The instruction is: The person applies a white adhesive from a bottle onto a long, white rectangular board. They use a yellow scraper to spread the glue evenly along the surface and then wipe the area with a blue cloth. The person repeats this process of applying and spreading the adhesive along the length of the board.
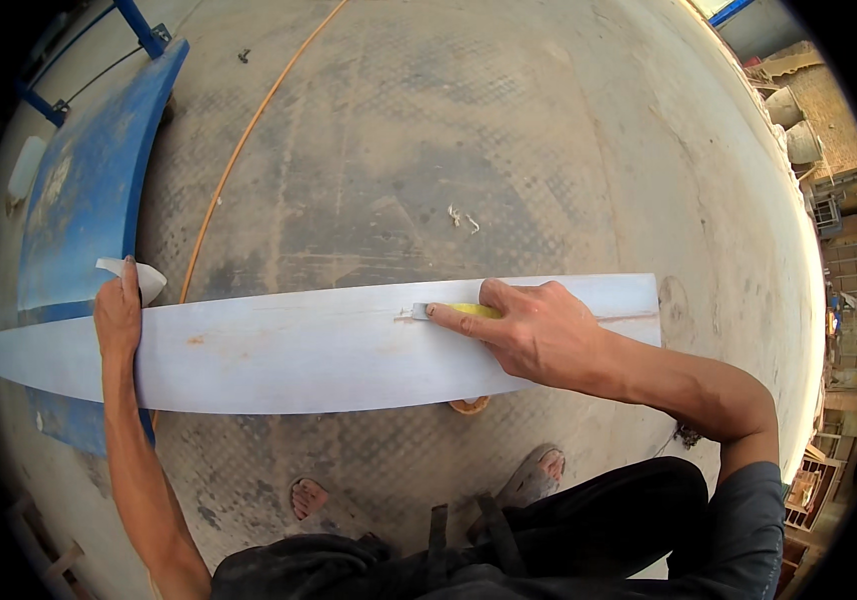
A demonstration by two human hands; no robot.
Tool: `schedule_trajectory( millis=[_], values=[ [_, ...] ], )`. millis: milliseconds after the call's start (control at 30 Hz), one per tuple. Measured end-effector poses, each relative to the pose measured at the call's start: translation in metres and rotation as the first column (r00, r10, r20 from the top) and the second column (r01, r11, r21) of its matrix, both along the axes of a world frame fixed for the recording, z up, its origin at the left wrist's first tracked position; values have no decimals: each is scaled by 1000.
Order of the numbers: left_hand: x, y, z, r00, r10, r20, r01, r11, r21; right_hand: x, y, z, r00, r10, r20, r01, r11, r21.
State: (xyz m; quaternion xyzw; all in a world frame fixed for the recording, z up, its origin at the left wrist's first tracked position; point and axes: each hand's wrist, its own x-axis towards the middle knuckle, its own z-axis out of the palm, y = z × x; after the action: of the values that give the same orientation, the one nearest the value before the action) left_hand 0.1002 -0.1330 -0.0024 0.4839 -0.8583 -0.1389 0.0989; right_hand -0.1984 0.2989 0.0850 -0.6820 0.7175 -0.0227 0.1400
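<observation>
A long white board (279,360), tapering to the left, lies across in front of me. My right hand (546,332) is closed around the yellow handle of a putty knife (474,310). Its index finger stretches along the tool, and the blade rests on the board beside a small rough grey patch. A brownish streak runs along the board right of that hand. Over the board's far edge, on the left, my left hand (119,318) is closed on a white curved piece (154,283), whose kind I cannot make out; fingers partly hide it.
A blue flatbed cart (99,190) stands under the board's left end. An orange hose (259,115) crosses the concrete floor. Beneath the board's near edge shows a round brown support (470,405). Pale scraps (464,219) lie beyond it; buckets (802,140) stand far right.
</observation>
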Motion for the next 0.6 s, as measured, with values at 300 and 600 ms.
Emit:
schedule_trajectory(
  millis=[300, 600],
  values=[
    [-2, 5, 3, 999, 9, -36, -8, 999, 33, 2, -2, -3, 1000, 4, -3, -4, 1000, -16],
    [2, -2, -2, 997, 4, -82, 3, 997, 79, 5, -6, -1, 1000, 2, -7, -2, 1000, 2]
  ],
)
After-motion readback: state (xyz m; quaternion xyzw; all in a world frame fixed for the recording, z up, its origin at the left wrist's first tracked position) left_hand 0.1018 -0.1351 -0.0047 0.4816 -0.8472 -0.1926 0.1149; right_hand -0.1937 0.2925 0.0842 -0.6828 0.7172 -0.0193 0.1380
